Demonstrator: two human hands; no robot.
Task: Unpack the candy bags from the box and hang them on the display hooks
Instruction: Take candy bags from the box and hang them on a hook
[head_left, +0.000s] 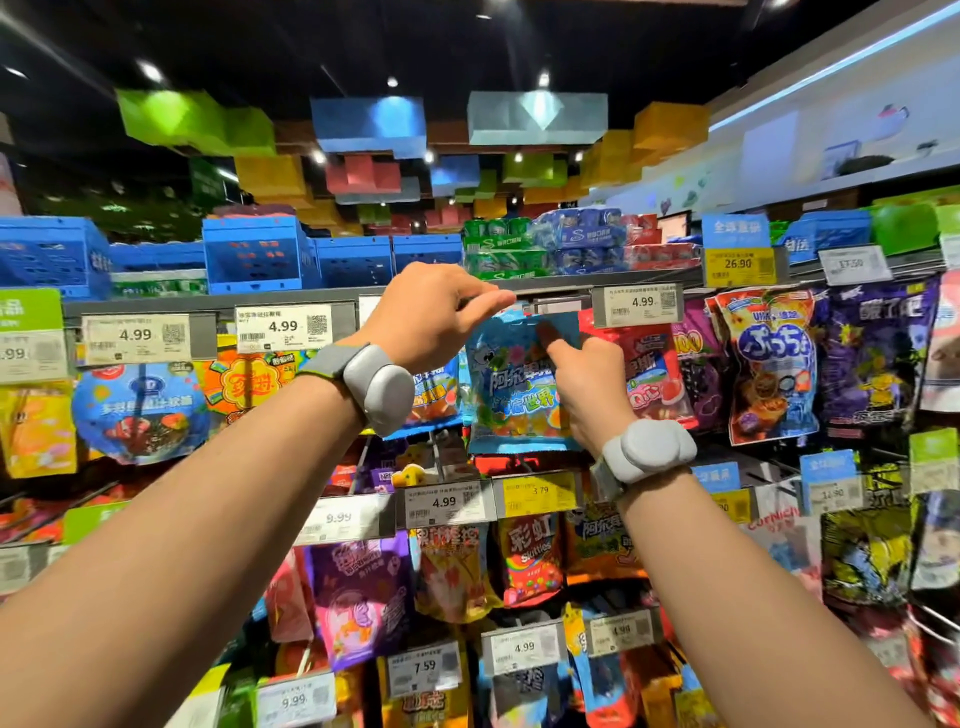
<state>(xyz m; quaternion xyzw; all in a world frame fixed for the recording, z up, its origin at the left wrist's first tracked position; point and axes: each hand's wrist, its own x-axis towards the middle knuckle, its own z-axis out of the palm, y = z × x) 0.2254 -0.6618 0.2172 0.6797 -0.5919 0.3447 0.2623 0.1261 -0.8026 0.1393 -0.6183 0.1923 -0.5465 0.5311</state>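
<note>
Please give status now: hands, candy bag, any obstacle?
Left hand pinching blue candy bag top. Right hand gripping its side. Bag at hook height; price tag close by.

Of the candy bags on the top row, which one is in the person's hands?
The light-blue bag at the row's middle: the left hand pinches its top edge and the right hand holds its right side. Neighbouring bags hang untouched.

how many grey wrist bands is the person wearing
2: one grey wrist band on the left wrist, below the left hand, and one on the right wrist, below the right hand holding the blue candy bag.
</note>
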